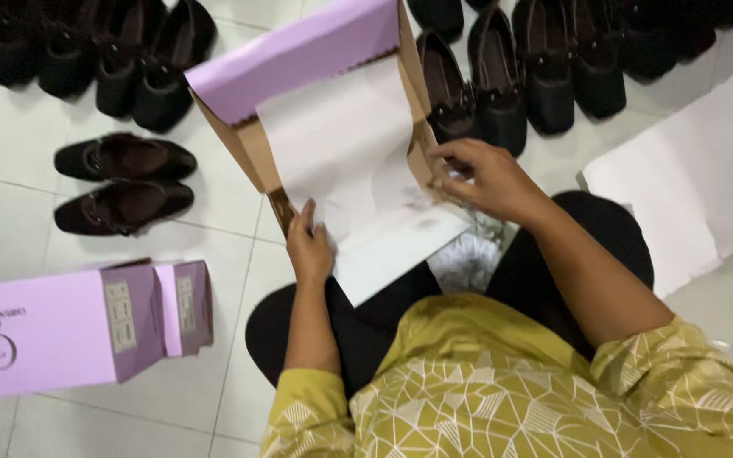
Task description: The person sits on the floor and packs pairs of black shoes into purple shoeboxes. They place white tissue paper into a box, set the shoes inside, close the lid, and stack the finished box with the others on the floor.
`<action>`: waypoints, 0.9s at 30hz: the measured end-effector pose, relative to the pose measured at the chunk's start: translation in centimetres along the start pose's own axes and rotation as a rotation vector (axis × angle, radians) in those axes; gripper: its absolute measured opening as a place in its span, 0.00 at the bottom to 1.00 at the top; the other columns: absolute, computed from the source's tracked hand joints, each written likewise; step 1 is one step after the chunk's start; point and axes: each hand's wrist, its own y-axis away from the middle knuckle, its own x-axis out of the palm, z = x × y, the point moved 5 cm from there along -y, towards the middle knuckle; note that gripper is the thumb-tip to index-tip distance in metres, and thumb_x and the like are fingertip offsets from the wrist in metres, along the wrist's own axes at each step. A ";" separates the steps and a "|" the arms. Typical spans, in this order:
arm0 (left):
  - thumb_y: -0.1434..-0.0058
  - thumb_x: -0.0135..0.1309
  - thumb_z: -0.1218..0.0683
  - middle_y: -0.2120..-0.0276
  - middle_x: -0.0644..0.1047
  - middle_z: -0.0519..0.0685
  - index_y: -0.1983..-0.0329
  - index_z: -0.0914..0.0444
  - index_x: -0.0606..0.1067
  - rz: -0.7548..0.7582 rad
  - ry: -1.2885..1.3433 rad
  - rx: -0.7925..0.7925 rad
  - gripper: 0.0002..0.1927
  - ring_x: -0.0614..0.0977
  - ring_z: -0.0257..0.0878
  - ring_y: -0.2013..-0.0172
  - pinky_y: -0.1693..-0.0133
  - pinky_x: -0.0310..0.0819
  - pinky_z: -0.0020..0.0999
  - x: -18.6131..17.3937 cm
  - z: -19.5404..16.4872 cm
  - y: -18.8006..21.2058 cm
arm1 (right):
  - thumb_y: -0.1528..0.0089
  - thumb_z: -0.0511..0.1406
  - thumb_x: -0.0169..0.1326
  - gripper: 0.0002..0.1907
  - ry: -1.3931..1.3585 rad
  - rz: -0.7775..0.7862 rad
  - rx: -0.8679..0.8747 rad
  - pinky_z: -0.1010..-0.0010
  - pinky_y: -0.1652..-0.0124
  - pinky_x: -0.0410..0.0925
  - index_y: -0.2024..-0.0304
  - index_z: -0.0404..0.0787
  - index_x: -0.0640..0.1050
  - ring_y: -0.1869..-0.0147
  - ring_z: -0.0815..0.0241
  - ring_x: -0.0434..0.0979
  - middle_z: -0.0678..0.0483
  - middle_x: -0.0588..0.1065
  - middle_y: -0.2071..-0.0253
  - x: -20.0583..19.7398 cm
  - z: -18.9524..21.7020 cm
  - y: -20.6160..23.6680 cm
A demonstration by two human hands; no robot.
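Note:
An open lilac shoe box (299, 59) with brown cardboard inside rests tilted on my lap, lined with a sheet of white tissue paper (341, 144). My left hand (309, 246) grips the near left corner of the box and the paper's edge. My right hand (485, 174) pinches the right wall of the box, fingers closed over the cardboard rim and the paper. No shoe shows inside the box.
Two dark brown shoes (125, 182) lie on the white tiled floor at left. Rows of black shoes (502, 76) line the top. A closed lilac box (61, 326) sits at lower left. White paper sheets (689, 161) lie at right.

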 end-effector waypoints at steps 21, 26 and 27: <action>0.42 0.60 0.52 0.36 0.65 0.76 0.41 0.65 0.76 -0.007 -0.299 0.106 0.25 0.63 0.71 0.34 0.39 0.57 0.57 0.8 -0.8 -2.5 | 0.41 0.42 0.64 0.24 0.616 -0.086 0.024 0.49 0.43 0.67 0.44 0.45 0.80 0.38 0.38 0.72 0.41 0.74 0.41 -4.5 -14.9 -44.0; 0.49 0.65 0.50 0.38 0.67 0.73 0.43 0.69 0.74 -0.099 -0.342 0.293 0.32 0.62 0.72 0.34 0.36 0.52 0.65 4.1 7.1 -2.4 | 0.41 0.46 0.62 0.35 0.782 -0.077 -0.009 0.49 0.34 0.59 0.31 0.56 0.71 0.24 0.41 0.59 0.44 0.64 0.29 -3.8 -14.8 -50.8; 0.51 0.65 0.51 0.38 0.66 0.74 0.43 0.70 0.74 -0.065 -0.334 0.290 0.33 0.61 0.73 0.34 0.37 0.51 0.66 4.6 9.0 -2.2 | 0.39 0.49 0.59 0.34 0.812 -0.084 -0.047 0.48 0.33 0.56 0.30 0.58 0.69 0.23 0.41 0.55 0.44 0.62 0.27 -3.4 -14.8 -51.8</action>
